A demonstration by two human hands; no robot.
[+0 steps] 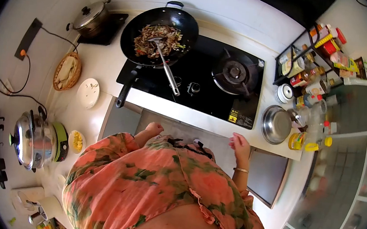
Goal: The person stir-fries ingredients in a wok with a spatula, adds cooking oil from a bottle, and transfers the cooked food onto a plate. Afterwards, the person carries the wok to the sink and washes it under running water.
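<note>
My left hand point(155, 128) hangs in front of the counter's front edge, its fingers curled together and no object visible in it. My right hand point(238, 144) is raised near the counter edge below the hob, with a bangle on the wrist. Its fingers are partly bent and apart, holding nothing. Ahead, on the left side of the hob, sits a black wok point(129, 33) filled with chopped, browned food point(171, 38). A metal spatula point(167, 73) rests in the wok, its handle slanting over the rim towards me. The wok's long handle point(126, 91) points at the counter edge.
Beside the wok is a bare burner point(235, 72) on the black glass hob point(199, 99). A steel bowl point(276, 124) and a rack of bottles point(295, 66) stand right. Leftward are a lidded pot point(90, 15), basket point(77, 64), white plate point(88, 93) and steamer point(36, 138).
</note>
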